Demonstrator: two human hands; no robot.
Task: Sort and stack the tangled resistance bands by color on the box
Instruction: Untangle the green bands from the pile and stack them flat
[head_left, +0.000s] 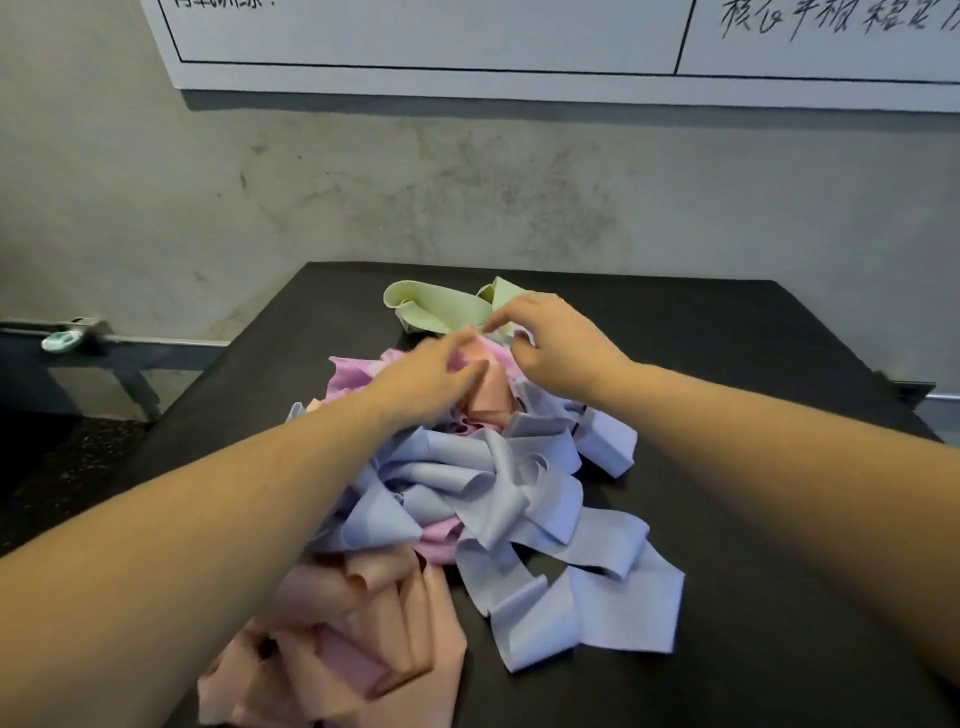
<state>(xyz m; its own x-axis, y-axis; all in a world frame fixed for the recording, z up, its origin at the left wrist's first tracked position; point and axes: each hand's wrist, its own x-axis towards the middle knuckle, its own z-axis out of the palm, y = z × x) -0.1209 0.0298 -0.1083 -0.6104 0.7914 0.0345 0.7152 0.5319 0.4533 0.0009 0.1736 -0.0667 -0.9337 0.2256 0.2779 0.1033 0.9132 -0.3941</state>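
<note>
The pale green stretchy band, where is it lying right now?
In the head view the pale green band lies at the far end of the tangled pile on the black box top, just beyond the right hand and the pink band.
</note>
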